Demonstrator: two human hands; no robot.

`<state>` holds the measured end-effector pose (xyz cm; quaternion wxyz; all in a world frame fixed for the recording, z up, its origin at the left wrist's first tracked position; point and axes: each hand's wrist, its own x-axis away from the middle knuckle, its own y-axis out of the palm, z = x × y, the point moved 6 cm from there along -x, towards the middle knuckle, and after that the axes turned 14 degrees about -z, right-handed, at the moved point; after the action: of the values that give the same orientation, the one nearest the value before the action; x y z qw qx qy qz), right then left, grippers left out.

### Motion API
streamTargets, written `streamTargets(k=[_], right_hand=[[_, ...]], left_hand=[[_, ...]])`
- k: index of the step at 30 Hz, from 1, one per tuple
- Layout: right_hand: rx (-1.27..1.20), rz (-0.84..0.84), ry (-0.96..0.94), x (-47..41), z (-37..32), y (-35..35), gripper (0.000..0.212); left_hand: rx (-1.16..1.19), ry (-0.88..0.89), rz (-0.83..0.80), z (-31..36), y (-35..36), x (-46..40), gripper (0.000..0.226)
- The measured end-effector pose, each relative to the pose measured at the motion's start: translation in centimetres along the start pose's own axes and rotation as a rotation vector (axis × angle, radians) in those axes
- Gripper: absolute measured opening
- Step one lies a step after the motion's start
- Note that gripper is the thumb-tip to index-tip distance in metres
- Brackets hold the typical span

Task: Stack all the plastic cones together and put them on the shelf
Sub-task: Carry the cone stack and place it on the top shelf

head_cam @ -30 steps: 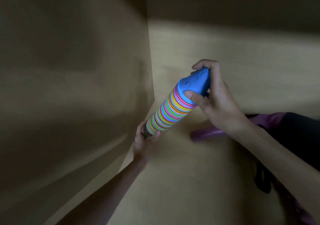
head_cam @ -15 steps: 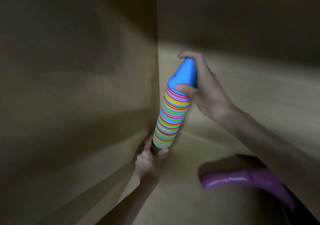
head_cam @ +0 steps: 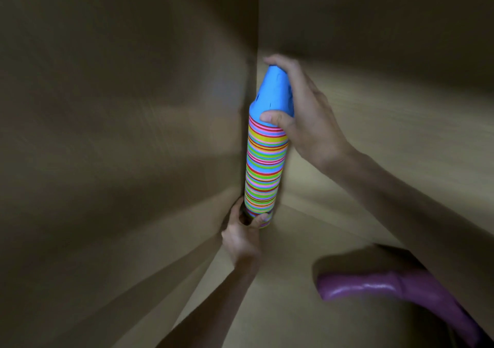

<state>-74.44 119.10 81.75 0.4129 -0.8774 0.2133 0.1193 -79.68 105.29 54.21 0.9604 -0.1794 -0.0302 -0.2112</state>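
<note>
While the right hand (head_cam: 307, 123) grips its blue top, the left hand (head_cam: 244, 236) pinches the near-upright cone stack's (head_cam: 264, 171) base in the shelf's (head_cam: 374, 139) back left corner.

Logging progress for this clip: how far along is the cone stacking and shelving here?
Done: the cones are nested into one striped stack with a blue cone on top. In hand: the right hand grips the top and the left hand holds the base, the stack near upright in the shelf corner. Left: letting go; I cannot tell if the base already rests on the board. A purple object lies nearby.
</note>
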Motion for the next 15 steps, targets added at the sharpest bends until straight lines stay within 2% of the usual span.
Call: streamTargets(k=[3,6,10,15], right_hand=[[-0.007,0.048,-0.003,0.5,0.2,0.0,0.073],[0.046,0.114,0.020,1.1,0.6,-0.3,0.072],[0.033,0.163,0.049,1.8,1.1,-0.4,0.072],[0.155,0.073,-0.024,0.3,0.5,0.1,0.074]], left_hand=[[0.109,0.006,0.075,0.1,0.3,1.8,0.055],[0.056,0.081,0.111,1.0,0.5,2.8,0.055],[0.068,0.167,-0.089,2.1,1.8,3.9,0.070],[0.135,0.183,-0.275,2.0,2.1,1.9,0.070]])
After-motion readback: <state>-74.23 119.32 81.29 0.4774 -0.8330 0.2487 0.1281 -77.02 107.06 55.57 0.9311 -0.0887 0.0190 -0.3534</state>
